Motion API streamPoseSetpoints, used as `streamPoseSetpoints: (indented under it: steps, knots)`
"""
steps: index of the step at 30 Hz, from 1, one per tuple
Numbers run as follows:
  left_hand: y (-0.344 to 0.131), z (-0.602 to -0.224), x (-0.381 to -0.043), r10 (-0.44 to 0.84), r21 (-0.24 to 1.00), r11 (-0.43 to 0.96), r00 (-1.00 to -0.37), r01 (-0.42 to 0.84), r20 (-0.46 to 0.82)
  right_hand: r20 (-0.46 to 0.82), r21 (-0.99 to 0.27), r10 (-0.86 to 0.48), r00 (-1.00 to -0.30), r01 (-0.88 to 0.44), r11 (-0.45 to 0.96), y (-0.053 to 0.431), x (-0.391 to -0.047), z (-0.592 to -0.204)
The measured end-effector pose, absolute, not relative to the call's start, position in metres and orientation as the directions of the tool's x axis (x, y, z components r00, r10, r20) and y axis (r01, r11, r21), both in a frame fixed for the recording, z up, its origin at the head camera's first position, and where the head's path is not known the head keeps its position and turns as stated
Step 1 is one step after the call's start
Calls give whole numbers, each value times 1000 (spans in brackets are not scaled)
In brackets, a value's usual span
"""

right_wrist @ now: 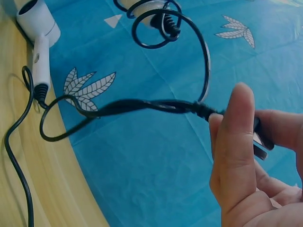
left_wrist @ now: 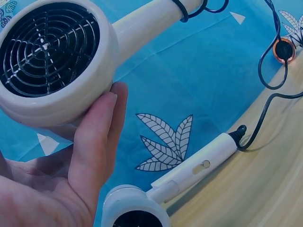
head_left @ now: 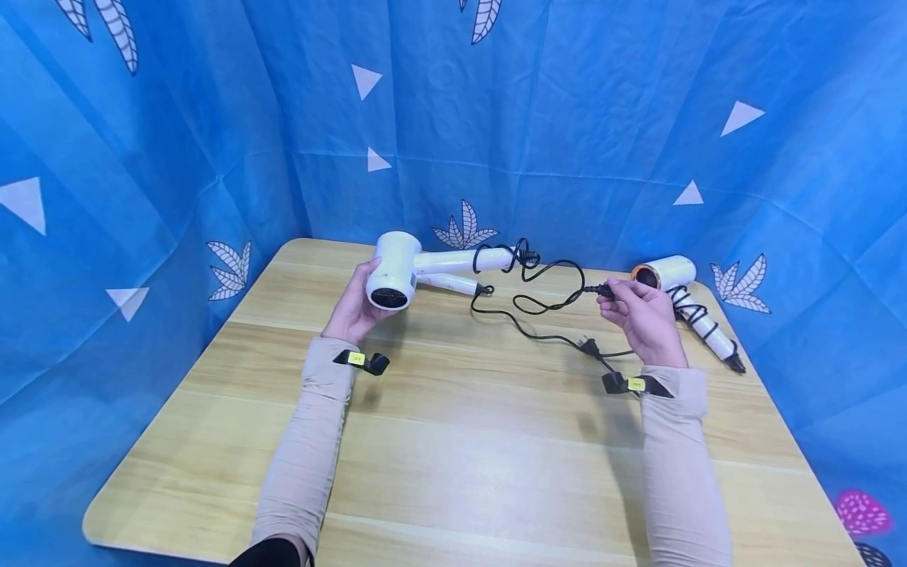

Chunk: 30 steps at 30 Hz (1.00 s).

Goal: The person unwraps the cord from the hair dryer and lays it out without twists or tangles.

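A white hair dryer is held up over the back of the table, its barrel gripped by my left hand. Its dark grille faces the left wrist camera, with the thumb and fingers around the barrel's side. Black cord loops around the end of its handle and runs right in twisted coils. My right hand pinches the plug of this cord between thumb and fingers, above the table. In the right wrist view the fingers partly hide the plug.
A second white hair dryer lies behind the held one, its cord trailing right to a plug. At the back right lies a third hair dryer, cord wound around its handle. Blue patterned curtain borders the wooden table.
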State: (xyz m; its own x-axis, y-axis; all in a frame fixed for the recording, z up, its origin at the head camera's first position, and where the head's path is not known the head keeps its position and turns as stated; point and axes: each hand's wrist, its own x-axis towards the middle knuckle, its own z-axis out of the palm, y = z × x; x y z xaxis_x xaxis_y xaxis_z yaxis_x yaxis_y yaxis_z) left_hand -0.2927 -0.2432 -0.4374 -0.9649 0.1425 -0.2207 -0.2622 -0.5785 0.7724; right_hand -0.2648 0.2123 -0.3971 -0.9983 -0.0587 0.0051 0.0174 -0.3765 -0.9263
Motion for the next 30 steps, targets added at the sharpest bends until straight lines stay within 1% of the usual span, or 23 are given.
streamPoseSetpoints:
  steps: [10,17,22,30]
  knots:
    - [-243,-439,-288,146,831,-501,-970,-244,-196,-23,-886,37,-999,3,-465,214,-267,-401]
    - [-241,-439,-288,169,864,-446,-970,-233,-175,-11,-845,95,-995,-41,-533,212,-267,-397]
    - [-241,-441,-289,182,874,-415,-964,-252,-192,-5,-812,106,-994,-58,-581,213,-265,-394]
    - [-240,-441,-289,228,903,-363,-961,-231,-154,-3,-796,125,-992,-73,-601,213,-263,-390]
